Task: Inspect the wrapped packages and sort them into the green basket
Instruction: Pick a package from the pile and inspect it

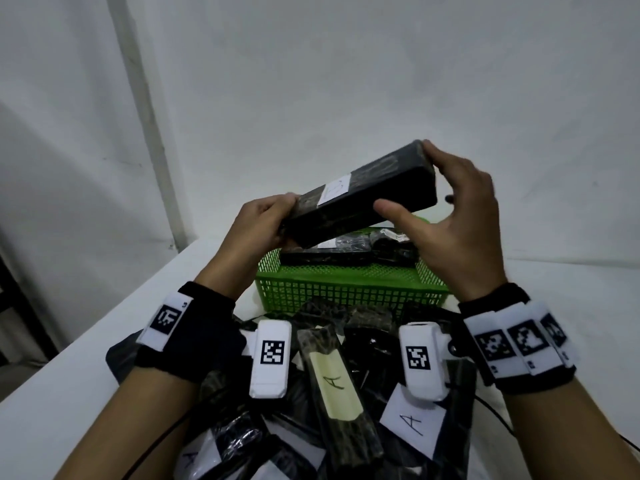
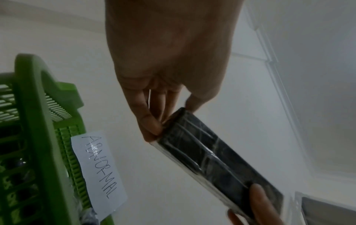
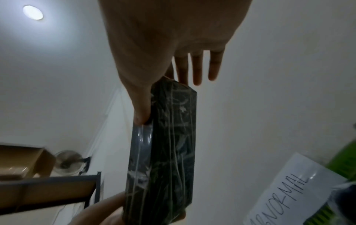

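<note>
Both hands hold one long black wrapped package (image 1: 360, 194) in the air above the green basket (image 1: 349, 285).

The left hand (image 1: 259, 223) grips the package's lower end at about 8 o'clock, its fingers (image 2: 148, 121) curled round that end; the right hand (image 1: 450, 216) clasps the raised end at about 2 o'clock, thumb on the near side and fingers over the far corner. The package tilts up toward the right and carries a small white label (image 1: 335, 188) on its upper face. Below it the basket sits on the white counter (image 1: 69, 386) and already holds black wrapped packages (image 1: 346, 251); a paper tag reading "ABNORMAL" (image 2: 99, 170) is stuck to its outer wall. At 6 o'clock, just in front of the basket, lies a pile of black wrapped packages (image 1: 332, 403), several with labels marked "A" (image 1: 412, 424).
</note>
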